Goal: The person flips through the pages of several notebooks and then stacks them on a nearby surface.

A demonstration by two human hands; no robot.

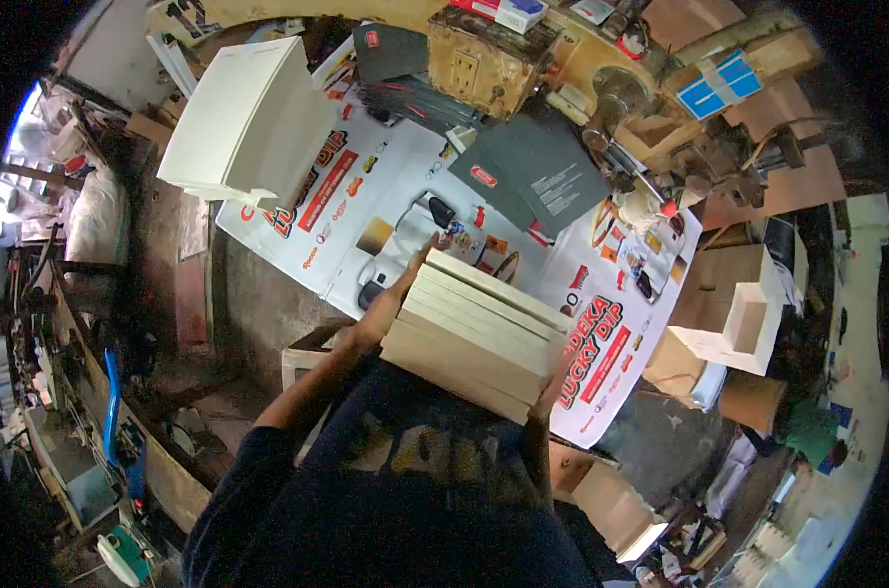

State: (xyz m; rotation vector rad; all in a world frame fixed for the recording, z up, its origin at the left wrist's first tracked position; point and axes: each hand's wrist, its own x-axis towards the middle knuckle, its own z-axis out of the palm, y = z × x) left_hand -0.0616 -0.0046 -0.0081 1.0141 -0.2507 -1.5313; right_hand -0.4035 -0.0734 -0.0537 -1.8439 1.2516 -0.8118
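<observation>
A stack of cream cardboard pieces, several pressed side by side, is held against the front of my dark shirt. My left hand grips its left end, the fingers reaching up along the far corner. At the right end, my right hand holds the stack's side, with most of its fingers hidden or dim. Beyond the stack a printed white banner sheet covers the table. A taller pile of cream card stands on the banner's far left corner.
Dark grey printed card sheets lie on the banner's far side. Behind them is a worn yellow machine with metal fittings. An open cream box sits to the right. Cluttered shelving and a blue strip are at the left.
</observation>
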